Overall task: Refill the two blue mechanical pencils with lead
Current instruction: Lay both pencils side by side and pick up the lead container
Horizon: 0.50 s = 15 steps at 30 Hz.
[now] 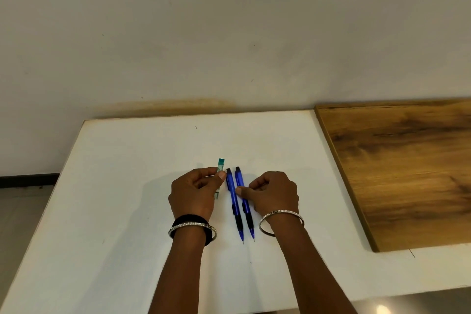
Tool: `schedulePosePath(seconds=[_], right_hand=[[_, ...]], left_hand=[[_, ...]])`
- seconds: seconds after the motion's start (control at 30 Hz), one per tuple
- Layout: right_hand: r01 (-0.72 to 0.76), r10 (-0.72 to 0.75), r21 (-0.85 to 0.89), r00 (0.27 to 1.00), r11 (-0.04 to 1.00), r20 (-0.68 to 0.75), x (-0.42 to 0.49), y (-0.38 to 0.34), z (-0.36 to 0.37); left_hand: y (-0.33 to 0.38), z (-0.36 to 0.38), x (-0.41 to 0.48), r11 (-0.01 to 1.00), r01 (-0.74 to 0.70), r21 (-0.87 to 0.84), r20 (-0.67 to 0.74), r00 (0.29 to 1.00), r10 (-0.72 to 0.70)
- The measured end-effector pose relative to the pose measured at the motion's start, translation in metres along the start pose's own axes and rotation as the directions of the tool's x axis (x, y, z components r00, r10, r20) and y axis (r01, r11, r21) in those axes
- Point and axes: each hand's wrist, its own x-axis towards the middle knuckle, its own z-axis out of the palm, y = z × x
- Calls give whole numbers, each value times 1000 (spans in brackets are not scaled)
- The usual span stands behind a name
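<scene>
Two blue mechanical pencils with black grips and black caps lie side by side on the white table, tips toward me: the left pencil and the right pencil. My left hand pinches a small teal lead case between thumb and fingers, just left of the pencils; the case's lower part is hidden by the fingers. My right hand lies curled to the right, its thumb and fingertips touching the right pencil's barrel.
A wooden board lies on the table at the right. The wall stands just behind the table's far edge. Bangles are on both wrists. The floor shows beyond the table's left edge.
</scene>
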Motion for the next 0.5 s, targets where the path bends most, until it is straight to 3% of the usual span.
schedulePosePath(seconds=[0.5], right_hand=[[26,-27,19,999,999,27,-1,-1,0]], left_hand=[[-4,2,2,999,20,37,39,999,-22]])
